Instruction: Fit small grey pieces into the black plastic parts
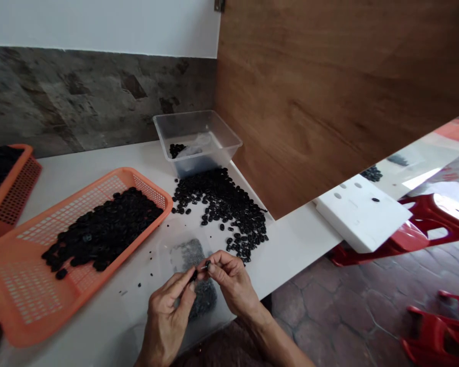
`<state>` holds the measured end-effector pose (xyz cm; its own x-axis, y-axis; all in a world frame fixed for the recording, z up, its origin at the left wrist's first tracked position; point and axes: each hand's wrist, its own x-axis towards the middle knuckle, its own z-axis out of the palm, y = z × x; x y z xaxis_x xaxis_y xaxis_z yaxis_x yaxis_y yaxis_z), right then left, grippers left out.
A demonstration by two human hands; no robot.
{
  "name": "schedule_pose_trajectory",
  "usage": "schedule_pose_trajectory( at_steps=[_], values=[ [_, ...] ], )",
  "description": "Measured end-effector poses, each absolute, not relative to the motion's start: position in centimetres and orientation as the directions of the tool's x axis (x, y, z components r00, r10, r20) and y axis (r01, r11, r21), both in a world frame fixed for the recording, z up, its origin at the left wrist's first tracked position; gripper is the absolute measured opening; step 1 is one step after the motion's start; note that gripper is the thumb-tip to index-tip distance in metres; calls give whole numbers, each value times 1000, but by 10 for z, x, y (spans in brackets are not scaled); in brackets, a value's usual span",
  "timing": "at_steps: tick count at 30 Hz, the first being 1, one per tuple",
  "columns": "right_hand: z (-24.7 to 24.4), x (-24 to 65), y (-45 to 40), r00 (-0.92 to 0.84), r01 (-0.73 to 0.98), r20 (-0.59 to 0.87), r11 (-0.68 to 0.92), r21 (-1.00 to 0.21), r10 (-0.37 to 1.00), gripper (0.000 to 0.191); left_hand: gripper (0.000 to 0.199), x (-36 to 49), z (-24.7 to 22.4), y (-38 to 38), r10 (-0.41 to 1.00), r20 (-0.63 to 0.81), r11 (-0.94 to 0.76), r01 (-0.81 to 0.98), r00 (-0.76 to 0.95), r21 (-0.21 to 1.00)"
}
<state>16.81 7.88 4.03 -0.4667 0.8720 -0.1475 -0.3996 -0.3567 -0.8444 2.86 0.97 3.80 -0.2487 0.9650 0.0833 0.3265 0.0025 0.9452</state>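
Here, in the head view, a white tabletop (pixel 290 244) spans the frame, backed at upper left by a grey stone-patterned wall band (pixel 99 97) and at upper right by a large brown wooden board (pixel 329 102). An orange perforated plastic basket (pixel 30 295) of black oval pieces fills the left; a clear rectangular plastic bin (pixel 224 135) stands at upper centre, with a loose heap of black oval pieces (pixel 222 196) spilling in front of it. A white block (pixel 367 214) and red plastic stools (pixel 424 334) occupy the right, above dark floor tiles (pixel 325 295).

At lower centre, a translucent shallow container (pixel 163 255) holding dark bits sits beneath the hands. Between the hands are two small dark items, close together. The left hand (pixel 168 311) pinches a small black piece (pixel 193 276) between thumb and fingers; the right hand (pixel 231 280) closes thumb and forefinger on a tiny dark item (pixel 207 265), too small to identify.
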Motion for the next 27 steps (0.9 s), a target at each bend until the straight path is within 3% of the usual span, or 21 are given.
schedule_pose_trajectory(
  at_steps=[7, 15, 20, 27],
  values=[
    [38, 166, 78, -493, -410, -151, -382, -828, 857, 19, 34, 25, 28, 4, 942, -194, 206, 14, -272, 978],
    [38, 167, 76, -489, -352, -196, -399, -847, 850, 23, 42, 28, 30, 4, 878, -431, 315, -427, -208, 848],
    [36, 167, 75, -495, -338, -196, -396, -854, 846, 25, 38, 28, 38, 6, 861, -467, 325, -488, -202, 810],
    [36, 167, 75, -553, -315, -174, -398, -862, 815, 28, 30, 25, 37, 9, 851, -481, 359, -434, -211, 826]
  ],
)
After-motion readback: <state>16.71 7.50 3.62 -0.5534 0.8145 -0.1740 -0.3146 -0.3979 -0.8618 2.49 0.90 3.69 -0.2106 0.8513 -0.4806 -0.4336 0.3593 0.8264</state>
